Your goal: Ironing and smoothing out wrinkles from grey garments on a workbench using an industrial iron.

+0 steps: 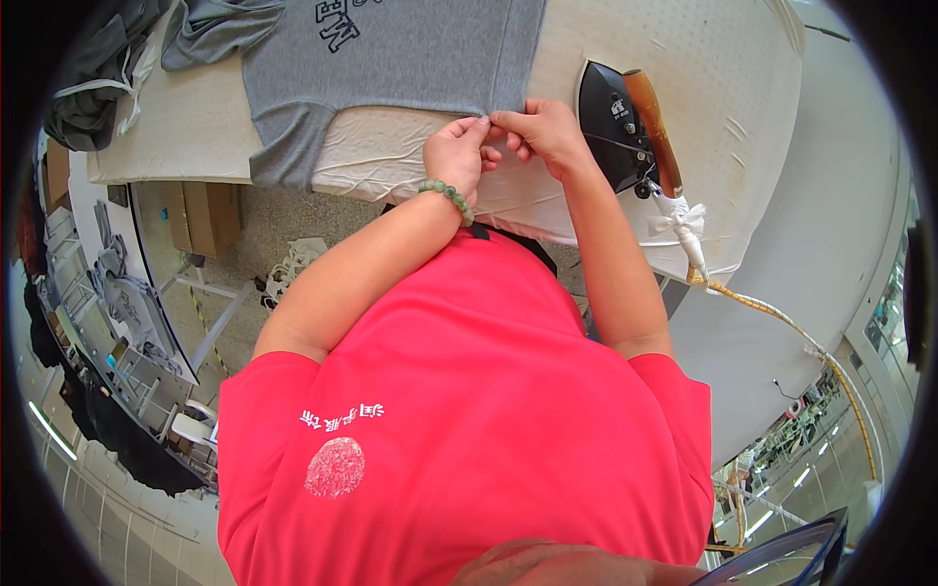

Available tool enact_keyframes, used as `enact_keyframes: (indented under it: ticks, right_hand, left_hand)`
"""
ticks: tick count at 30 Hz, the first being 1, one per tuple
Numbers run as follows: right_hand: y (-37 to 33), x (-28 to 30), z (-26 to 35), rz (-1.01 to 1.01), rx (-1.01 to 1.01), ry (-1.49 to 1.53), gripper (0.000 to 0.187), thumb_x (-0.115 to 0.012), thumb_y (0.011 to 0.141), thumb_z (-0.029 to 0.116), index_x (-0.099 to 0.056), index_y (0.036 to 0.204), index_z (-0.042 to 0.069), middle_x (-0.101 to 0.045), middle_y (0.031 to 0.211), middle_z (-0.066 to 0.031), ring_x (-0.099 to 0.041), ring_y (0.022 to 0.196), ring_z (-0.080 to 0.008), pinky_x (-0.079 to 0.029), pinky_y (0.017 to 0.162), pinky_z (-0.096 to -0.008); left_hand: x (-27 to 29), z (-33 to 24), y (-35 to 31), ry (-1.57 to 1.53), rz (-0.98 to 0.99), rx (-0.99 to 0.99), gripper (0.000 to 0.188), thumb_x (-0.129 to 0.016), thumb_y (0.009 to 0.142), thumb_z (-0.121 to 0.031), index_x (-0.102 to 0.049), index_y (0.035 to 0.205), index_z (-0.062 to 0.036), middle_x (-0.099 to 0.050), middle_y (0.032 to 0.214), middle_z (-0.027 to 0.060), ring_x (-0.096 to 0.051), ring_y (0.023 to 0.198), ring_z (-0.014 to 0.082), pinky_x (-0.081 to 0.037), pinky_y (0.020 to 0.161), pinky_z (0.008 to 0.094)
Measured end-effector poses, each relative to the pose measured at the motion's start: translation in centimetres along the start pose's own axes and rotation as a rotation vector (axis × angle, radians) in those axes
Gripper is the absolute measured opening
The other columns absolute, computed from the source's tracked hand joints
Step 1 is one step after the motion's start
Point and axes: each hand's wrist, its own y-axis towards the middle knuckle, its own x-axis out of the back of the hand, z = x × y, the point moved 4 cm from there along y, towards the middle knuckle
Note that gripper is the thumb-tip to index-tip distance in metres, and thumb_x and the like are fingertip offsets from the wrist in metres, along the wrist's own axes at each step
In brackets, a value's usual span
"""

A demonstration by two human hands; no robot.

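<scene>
A grey T-shirt (420,59) with dark printed lettering lies spread on the padded ironing table (684,39), its sleeve hanging over the near edge. At the shirt's near right corner, by the hem, both hands meet. My left hand (457,151), with a green bead bracelet at the wrist, pinches the edge of the cloth. Close beside it, my right hand (545,135) pinches the same corner between thumb and forefinger. Just right of my right hand rests a black steam iron (611,127) with a brown wooden handle, lying on the table cover.
A hose and cord (772,311) run from the iron off the table's right side. Dark garments (98,88) are heaped at the far left. Below the table's left end stands a cardboard box (203,217), with a white bundle (293,264) on the floor nearby.
</scene>
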Motion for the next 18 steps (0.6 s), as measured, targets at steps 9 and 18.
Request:
enact_keyframes:
  ticks: [9,18]
  right_hand:
    - [0.7,-0.2,-0.1,-0.012,0.073,0.029,0.024,-0.078,0.092,0.019,-0.068,0.083,-0.001,-0.065,0.063,-0.0044,-0.056,0.046,-0.0093,-0.040,0.042,-0.0243]
    - [0.6,-0.2,-0.2,0.020,0.176,0.080,0.019,-0.070,0.097,0.018,-0.068,0.089,0.001,-0.063,0.062,-0.0027,-0.056,0.048,-0.0082,-0.041,0.042,-0.0232]
  left_hand:
    - [-0.4,-0.5,0.5,-0.028,-0.005,-0.035,0.015,-0.067,0.102,-0.018,-0.068,0.107,-0.0035,-0.076,0.093,0.0058,-0.063,0.061,0.0091,-0.050,0.055,0.0235]
    - [-0.5,-0.9,0.6,-0.013,0.059,-0.107,0.017,-0.070,0.101,-0.020,-0.068,0.105,-0.0035,-0.075,0.092,0.0047,-0.062,0.062,0.0082,-0.049,0.056,0.0230]
